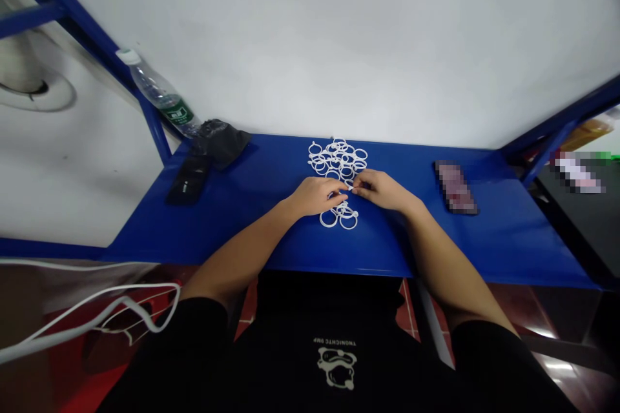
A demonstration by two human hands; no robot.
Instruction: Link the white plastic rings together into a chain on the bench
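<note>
Both hands meet over the middle of a blue table. My left hand has its fingers bent inward, its fingertips closed at the near side of a small white ring. From the other side my right hand pinches the same ring between thumb and fingers. Much of that ring is hidden by the fingers. Just beyond the hands lies a pile of white plastic rings, each with a small knob. Closer to me, several more white rings lie in a smaller group, partly under my left hand.
A plastic bottle leans at the back left beside a black bag. A dark phone lies near them. Another phone, blurred out, rests at the right. Blue frame bars rise at both sides before a white wall.
</note>
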